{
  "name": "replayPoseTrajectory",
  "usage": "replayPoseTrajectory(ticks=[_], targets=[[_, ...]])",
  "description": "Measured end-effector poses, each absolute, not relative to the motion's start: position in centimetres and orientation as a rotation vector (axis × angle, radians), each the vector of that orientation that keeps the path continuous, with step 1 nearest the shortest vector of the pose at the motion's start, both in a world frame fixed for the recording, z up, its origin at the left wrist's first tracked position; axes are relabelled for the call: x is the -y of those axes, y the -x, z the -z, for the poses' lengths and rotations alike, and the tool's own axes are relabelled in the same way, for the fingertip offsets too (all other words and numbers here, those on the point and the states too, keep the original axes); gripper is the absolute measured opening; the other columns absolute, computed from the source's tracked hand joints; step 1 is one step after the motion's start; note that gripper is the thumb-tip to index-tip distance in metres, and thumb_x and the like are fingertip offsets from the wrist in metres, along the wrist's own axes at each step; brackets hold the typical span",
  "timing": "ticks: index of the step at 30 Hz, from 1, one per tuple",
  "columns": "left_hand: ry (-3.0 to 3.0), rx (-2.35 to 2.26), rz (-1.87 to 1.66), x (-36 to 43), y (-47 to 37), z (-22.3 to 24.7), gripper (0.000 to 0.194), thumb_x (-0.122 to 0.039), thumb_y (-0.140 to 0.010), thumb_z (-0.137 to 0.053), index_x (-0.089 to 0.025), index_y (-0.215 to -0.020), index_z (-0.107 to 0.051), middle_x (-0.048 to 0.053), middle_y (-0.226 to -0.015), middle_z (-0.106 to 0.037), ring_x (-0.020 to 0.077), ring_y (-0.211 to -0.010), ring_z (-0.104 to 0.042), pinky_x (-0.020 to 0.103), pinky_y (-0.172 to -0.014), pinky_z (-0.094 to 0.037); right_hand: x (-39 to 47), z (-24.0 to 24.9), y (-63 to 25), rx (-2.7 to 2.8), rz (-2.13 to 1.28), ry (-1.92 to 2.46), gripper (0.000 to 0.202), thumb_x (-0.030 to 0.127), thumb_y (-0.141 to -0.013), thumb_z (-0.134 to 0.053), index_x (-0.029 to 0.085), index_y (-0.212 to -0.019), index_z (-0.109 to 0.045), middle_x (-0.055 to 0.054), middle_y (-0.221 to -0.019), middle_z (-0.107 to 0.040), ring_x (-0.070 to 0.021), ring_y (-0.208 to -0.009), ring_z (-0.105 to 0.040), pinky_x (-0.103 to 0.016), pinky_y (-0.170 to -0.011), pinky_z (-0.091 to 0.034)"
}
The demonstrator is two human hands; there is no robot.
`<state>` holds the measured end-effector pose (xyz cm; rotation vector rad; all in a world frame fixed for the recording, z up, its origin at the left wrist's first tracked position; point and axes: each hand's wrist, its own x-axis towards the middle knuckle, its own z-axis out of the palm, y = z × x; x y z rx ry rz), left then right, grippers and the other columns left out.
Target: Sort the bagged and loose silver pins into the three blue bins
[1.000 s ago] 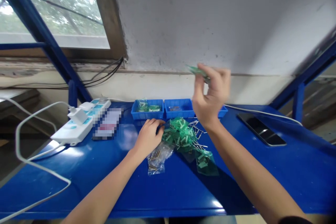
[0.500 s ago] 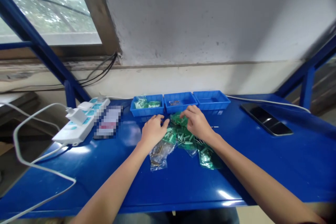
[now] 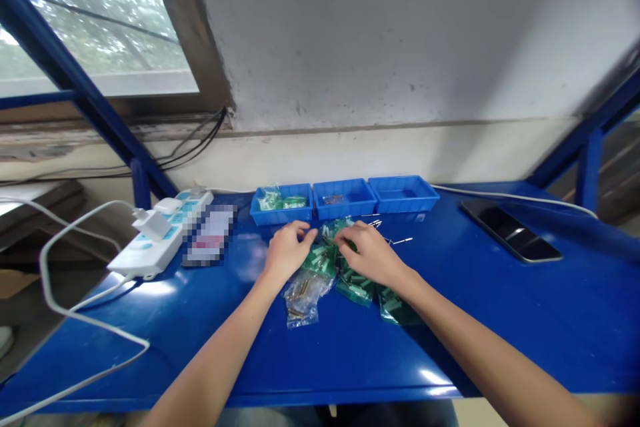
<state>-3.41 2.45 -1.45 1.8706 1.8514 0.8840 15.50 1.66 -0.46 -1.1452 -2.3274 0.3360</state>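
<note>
Several green plastic bags [image 3: 356, 285] of small metal pins lie in a heap at the middle of the table. At the heap's left edge is my left hand [image 3: 287, 250], its fingers bent and the thumb held apart from them. My right hand [image 3: 370, 250] reaches over the heap from the right, fingers curled on a crumpled green bag [image 3: 330, 232]; its fingertips are partly hidden. Closer to me lies a clear bag [image 3: 303, 300] with brass-coloured pins. Loose thin metal pins [image 3: 400, 241] show beyond my right hand.
Three blue bins stand in a row at the back: the left bin [image 3: 280, 215] holds green bags, the middle bin [image 3: 345, 208] a small clear bag, beside the right bin [image 3: 405, 203]. A power strip [image 3: 160, 240] with cables is left; a phone [image 3: 510, 230] lies right.
My right hand has come down and left, nearer my left hand. More loose pins show behind it. The view has shifted slightly.
</note>
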Motion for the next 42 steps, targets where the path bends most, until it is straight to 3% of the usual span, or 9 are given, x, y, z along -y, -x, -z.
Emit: replayPoseTrajectory(ticks=[5,13,19,25,29,31,35,39,42], targets=[[-1.786,-1.836,-0.791,-3.3,2.9,1.6,0.010,-0.030,-0.074,-0.063,-0.022,-0.076,-0.068,0.003,-0.078,-0.072,0.0247,-0.080,-0.066,0.032,-0.068,-0.047,-1.6,0.4,-15.4,2.327,-0.354,1.138,0.019,0.021,-0.088,-0.044,0.019,-0.078,-0.060,-0.003,-0.074,-0.063,-0.0166,-0.070,-0.049,-0.030,-0.070,-0.036],[-2.303,-1.307,-1.322,0.4,2.5,-0.1,0.017,-0.025,-0.090,-0.047,-0.020,-0.089,-0.063,0.004,-0.090,-0.063,0.0161,-0.084,-0.060,0.028,-0.073,-0.048,-1.1,-0.6,-15.2,1.881,-0.838,1.153,0.047,0.046,-0.094,-0.029,0.019,-0.066,-0.056,-0.001,-0.068,-0.060,-0.0149,-0.068,-0.054,-0.029,-0.070,-0.040],[-2.766,-1.089,-1.055,1.2,2.0,0.4,0.024,-0.015,-0.092,-0.042,-0.020,-0.095,-0.065,0.006,-0.098,-0.064,0.0177,-0.089,-0.056,0.030,-0.075,-0.047,-1.1,-0.9,-15.3,1.673,-1.100,1.133,0.025,0.041,-0.080,-0.053,0.017,-0.083,-0.060,0.000,-0.067,-0.062,-0.0130,-0.060,-0.055,-0.025,-0.057,-0.042],[-2.372,-1.246,-1.128,1.2,1.4,0.2,0.021,-0.030,-0.090,-0.049,-0.020,-0.089,-0.068,0.006,-0.088,-0.066,0.0182,-0.082,-0.057,0.031,-0.075,-0.046,-0.6,-0.7,-15.2,1.704,-0.720,1.200,0.012,0.025,-0.079,-0.052,0.019,-0.083,-0.061,-0.003,-0.076,-0.067,-0.0155,-0.067,-0.060,-0.028,-0.060,-0.045],[-1.521,-1.216,-1.165,0.7,1.5,0.1,0.041,-0.047,-0.091,-0.040,-0.014,-0.088,-0.064,0.007,-0.080,-0.064,0.0130,-0.063,-0.057,0.023,-0.051,-0.041,0.0,-0.8,-15.3,1.821,-0.377,0.928,0.013,0.016,-0.083,-0.048,0.020,-0.086,-0.059,-0.005,-0.091,-0.065,-0.0182,-0.087,-0.060,-0.033,-0.076,-0.048],[-1.341,-1.119,-1.157,0.5,1.8,0.1,0.037,-0.046,-0.087,-0.047,-0.013,-0.090,-0.061,0.005,-0.076,-0.062,0.0113,-0.059,-0.055,0.020,-0.047,-0.037,0.3,-0.7,-15.3,1.942,-0.259,0.788,0.017,0.012,-0.083,-0.046,0.020,-0.088,-0.060,-0.009,-0.106,-0.061,-0.0200,-0.102,-0.056,-0.036,-0.084,-0.046],[-1.639,-1.260,-1.424,-0.2,3.3,-1.3,0.023,-0.034,-0.080,-0.062,-0.016,-0.095,-0.062,0.002,-0.078,-0.063,0.0120,-0.064,-0.056,0.022,-0.055,-0.043,0.2,-0.5,-15.4,2.008,-0.095,0.816,0.022,0.010,-0.082,-0.046,0.020,-0.093,-0.062,-0.013,-0.124,-0.048,-0.0252,-0.118,-0.045,-0.040,-0.088,-0.045],[-2.137,-1.669,-1.945,-2.6,5.8,-4.1,0.014,-0.026,-0.083,-0.058,-0.020,-0.094,-0.064,0.004,-0.091,-0.066,0.0157,-0.074,-0.057,0.031,-0.072,-0.046,-1.5,-0.3,-16.8,1.896,-0.095,1.028,0.020,0.014,-0.084,-0.046,0.019,-0.095,-0.062,-0.009,-0.098,-0.060,-0.0226,-0.096,-0.055,-0.037,-0.082,-0.046],[-2.536,-2.005,-1.527,-4.0,6.3,-5.1,0.018,-0.022,-0.083,-0.055,-0.020,-0.098,-0.065,0.008,-0.097,-0.066,0.0265,-0.100,-0.054,0.041,-0.086,-0.042,-3.0,0.1,-18.2,1.961,-0.136,1.167,0.019,0.018,-0.086,-0.046,0.018,-0.094,-0.062,-0.007,-0.089,-0.065,-0.0214,-0.088,-0.057,-0.036,-0.080,-0.046]])
